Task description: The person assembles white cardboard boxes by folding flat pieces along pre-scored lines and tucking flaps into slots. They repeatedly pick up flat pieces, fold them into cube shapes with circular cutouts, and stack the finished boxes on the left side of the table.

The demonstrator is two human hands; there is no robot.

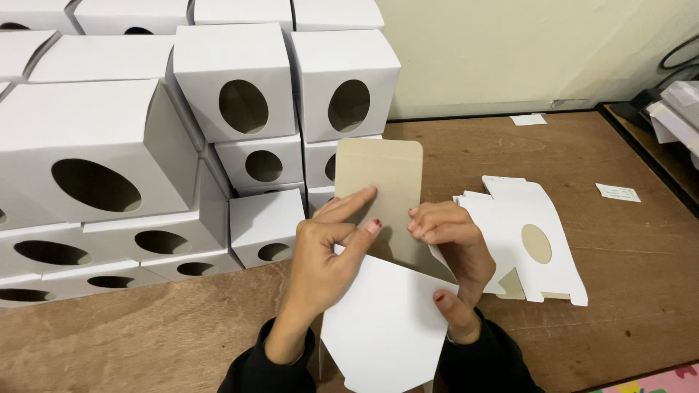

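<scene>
the left hand (pixel 320 266) and the right hand (pixel 455 255) both hold a half-folded white cardboard box blank with a brown inner face (pixel 386 291), near the front edge of the brown wooden table (pixel 619 291). the left hand's fingers (pixel 349 207) are partly curled: the forefinger lies stretched along the upright brown flap, and the thumb, its nail painted red, presses the flap's lower part from the near side, so the flap sits pinched between them. the right hand's fingers (pixel 433 218) are bent close together against the right edge of the same flap, while its thumb lies on the white panel below, gripping the blank from the right. the white panel points down toward the person's dark sleeves (pixel 495 364). just to the right of the hands lies a stack of flat white box blanks with an oval cut-out (pixel 531 244), resting on the table and apart from the fingers. to the left and far side stands a wall of stacked finished white boxes with oval windows (pixel 233 87), close behind the raised flap. two small paper slips (pixel 617 192) lie farther right on the table.
</scene>
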